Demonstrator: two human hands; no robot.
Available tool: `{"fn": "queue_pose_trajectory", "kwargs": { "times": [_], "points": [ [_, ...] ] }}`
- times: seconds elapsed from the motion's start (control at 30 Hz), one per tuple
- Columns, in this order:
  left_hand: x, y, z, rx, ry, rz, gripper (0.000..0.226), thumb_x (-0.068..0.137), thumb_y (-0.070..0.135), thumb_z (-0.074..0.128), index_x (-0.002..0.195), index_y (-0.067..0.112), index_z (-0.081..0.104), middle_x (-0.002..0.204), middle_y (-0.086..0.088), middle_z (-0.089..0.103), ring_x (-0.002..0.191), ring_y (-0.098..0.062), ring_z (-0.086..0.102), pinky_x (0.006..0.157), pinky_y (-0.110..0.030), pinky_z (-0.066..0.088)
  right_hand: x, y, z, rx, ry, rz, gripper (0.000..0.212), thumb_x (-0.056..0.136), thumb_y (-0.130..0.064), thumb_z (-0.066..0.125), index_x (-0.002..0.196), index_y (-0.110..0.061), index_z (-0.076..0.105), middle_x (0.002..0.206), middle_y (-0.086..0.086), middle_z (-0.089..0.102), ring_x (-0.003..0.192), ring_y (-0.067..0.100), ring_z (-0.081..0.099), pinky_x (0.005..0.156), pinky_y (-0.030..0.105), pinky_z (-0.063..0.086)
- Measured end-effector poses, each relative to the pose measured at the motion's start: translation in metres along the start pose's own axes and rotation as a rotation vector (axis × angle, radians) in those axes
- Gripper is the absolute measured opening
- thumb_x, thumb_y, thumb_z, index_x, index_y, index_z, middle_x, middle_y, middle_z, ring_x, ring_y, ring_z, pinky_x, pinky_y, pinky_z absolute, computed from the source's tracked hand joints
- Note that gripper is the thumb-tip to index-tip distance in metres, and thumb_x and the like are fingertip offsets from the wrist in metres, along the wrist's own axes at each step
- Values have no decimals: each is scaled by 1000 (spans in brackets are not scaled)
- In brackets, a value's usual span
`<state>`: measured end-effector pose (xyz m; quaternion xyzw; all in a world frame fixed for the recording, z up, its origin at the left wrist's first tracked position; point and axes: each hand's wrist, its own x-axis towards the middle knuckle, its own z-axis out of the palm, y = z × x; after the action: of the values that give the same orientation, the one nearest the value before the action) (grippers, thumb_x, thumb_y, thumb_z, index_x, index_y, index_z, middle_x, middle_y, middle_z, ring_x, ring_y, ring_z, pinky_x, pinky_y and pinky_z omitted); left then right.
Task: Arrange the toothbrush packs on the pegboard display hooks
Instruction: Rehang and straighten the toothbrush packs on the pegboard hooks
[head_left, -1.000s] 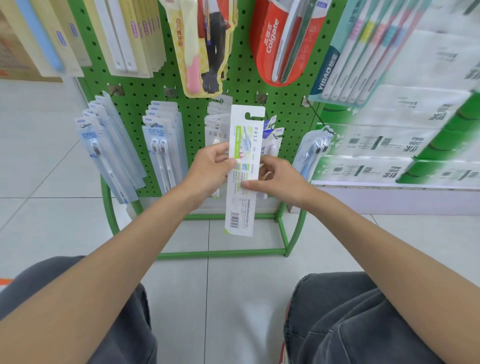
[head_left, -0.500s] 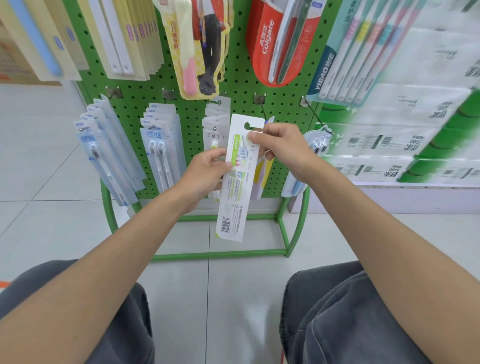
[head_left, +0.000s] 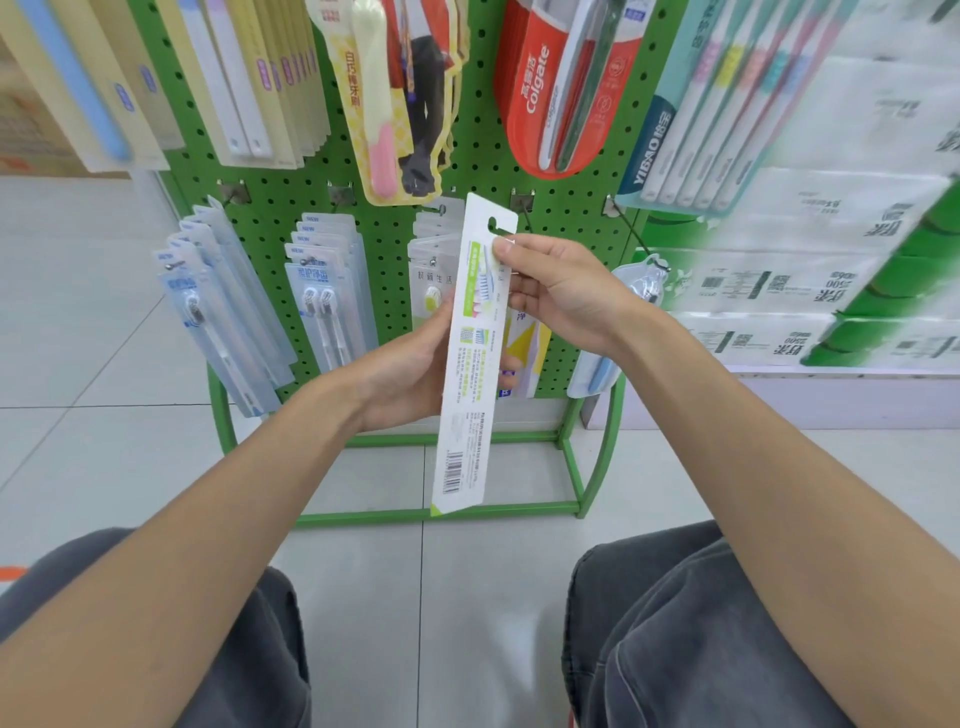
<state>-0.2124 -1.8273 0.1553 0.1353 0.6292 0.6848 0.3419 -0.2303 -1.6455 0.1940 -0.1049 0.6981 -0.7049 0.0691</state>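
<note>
At the left, clear blue packs are hung on the green pegboard. The white toothbrush pack is gripped at mid-height by the left hand, whose fingers are mostly hidden behind it, probably curled. The pack is held tilted before the board, its hang hole near a hook. Its top is pinched by the right hand, thumb in front.

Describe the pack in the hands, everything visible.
The pack is a long, narrow white card with green accents, printed text, a barcode near its bottom and a hang slot at its top. It is nearly upright, top leaning right, on no hook, before the pegboard. The right hand pinches it below the slot; the left hand grips its middle.
</note>
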Motion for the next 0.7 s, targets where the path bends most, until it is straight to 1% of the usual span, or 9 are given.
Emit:
{"fn": "queue_pose_trajectory", "kwargs": {
  "times": [0.1, 0.17, 0.27, 0.37, 0.4, 0.47, 0.53, 0.6, 0.7],
  "points": [
    [2, -1, -2, -54, 15, -48, 68, 90, 68, 35, 117, 11, 60, 86, -3, 66, 85, -17, 66, 92, -42, 52, -2, 0, -2, 1, 4, 18, 15, 99, -22, 56, 97, -16, 70, 88, -3, 73, 77, 9, 63, 73, 22, 45],
    [1, 0, -5, -62, 82, -46, 62, 82, 64, 51, 109, 10, 63, 80, 0, 59, 78, -14, 62, 88, -40, 54, -3, 0, -5, -5, -3, 42, 15, 99, -23, 56, 103, -17, 70, 96, -1, 73, 85, 10, 67, 74, 21, 49],
    [1, -1, -8, 40, 204, 9, 48, 76, 55, 64, 98, 12, 66, 86, -1, 62, 85, -17, 63, 93, -43, 55, -5, -1, -8, 39, -10, 87, 23, 100, -25, 53, 113, -12, 67, 106, 5, 72, 97, 15, 69, 82, 26, 53],
    [5, -8, -4, 178, 399, 50, 53, 76, 51, 73, 103, 6, 67, 99, -5, 72, 97, -24, 67, 96, -48, 53, -5, -1, -6, 148, 16, 155, 45, 105, -37, 39, 124, -2, 59, 117, 14, 69, 110, 28, 66, 92, 36, 55],
    [7, -11, -4, 201, 489, 74, 48, 78, 47, 76, 99, 5, 66, 100, -7, 73, 97, -26, 68, 91, -45, 56, -5, -1, -5, 152, 13, 171, 52, 105, -42, 36, 128, 0, 56, 120, 16, 67, 113, 29, 65, 96, 38, 54],
    [11, -13, -5, 271, 609, 129, 29, 83, 38, 76, 85, 12, 63, 82, -2, 68, 77, -18, 64, 68, -25, 54, -5, 1, -2, 87, -2, 163, 58, 103, -48, 34, 131, -1, 55, 121, 16, 68, 112, 27, 66, 98, 38, 52],
    [12, -12, -4, 331, 645, 174, 25, 85, 35, 74, 78, 17, 59, 68, 7, 54, 62, -8, 50, 53, -18, 40, -5, 2, 3, -31, 17, 110, 49, 104, -41, 40, 126, -1, 58, 117, 15, 70, 107, 25, 69, 97, 36, 54],
    [14, -13, -4, 330, 655, 197, 26, 86, 35, 74, 75, 18, 57, 63, 10, 47, 56, -5, 43, 50, -20, 36, -5, 2, 5, -180, 77, 15, 30, 104, -24, 47, 113, 0, 61, 108, 14, 72, 96, 23, 72, 90, 34, 56],
    [16, -11, -7, 258, 646, 182, 17, 86, 27, 75, 91, 16, 63, 80, 7, 61, 71, -4, 59, 64, -21, 49, -2, 2, 7, -354, 223, -114, 11, 101, -8, 46, 102, -8, 58, 87, 6, 73, 71, 13, 69, 74, 27, 58]
  ]
}}
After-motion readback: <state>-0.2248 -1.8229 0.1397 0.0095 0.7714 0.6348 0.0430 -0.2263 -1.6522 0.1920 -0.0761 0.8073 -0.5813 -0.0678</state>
